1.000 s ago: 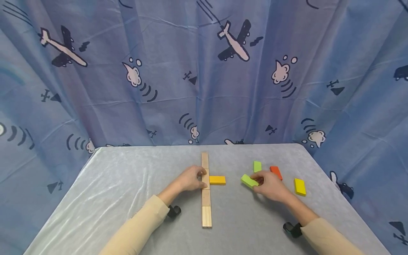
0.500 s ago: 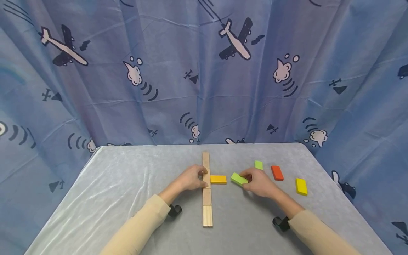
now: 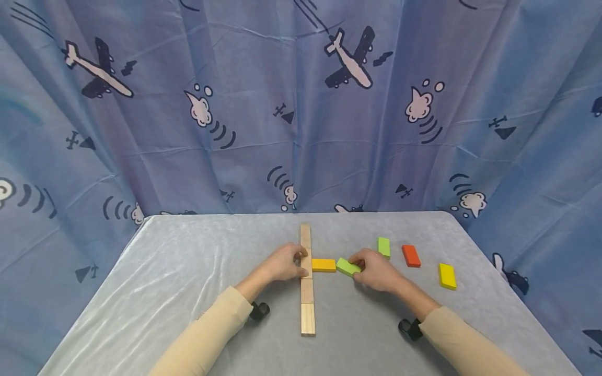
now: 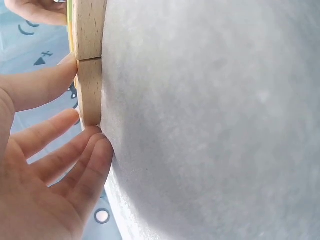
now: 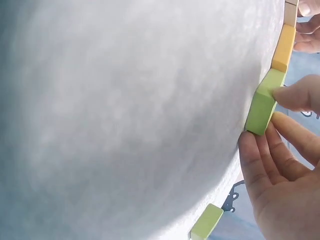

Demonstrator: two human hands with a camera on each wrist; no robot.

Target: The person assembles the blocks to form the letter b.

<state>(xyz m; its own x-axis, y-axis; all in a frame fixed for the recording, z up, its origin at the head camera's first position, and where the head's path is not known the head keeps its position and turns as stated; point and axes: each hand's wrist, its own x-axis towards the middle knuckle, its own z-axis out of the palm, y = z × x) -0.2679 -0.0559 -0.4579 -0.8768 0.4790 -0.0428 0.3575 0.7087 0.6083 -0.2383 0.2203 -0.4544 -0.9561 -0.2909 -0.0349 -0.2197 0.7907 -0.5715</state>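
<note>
My left hand [image 3: 282,262] rests at the row of plain wooden blocks [image 3: 308,318], its thumb and fingers curled around one wooden block [image 4: 91,90] in the row. From that block's right side an orange block [image 3: 323,265] extends crosswise. A light green block [image 3: 348,267] is pinched between the thumb and fingers of my right hand [image 3: 380,270]. Its left end meets the orange block's right end, and it lies slanted to it. The right wrist view shows my right thumb [image 5: 300,94] on the green block's upper face.
Farther right on the grey cloth-covered table [image 3: 188,271] lie a second light green block [image 3: 383,247], a red block [image 3: 411,256] and a yellow block [image 3: 447,276]. A blue patterned curtain [image 3: 254,115] hangs behind the table's far edge.
My right hand has moved left with the light green block, bringing it up to the orange block's end. My left hand has stayed at the wooden row.
</note>
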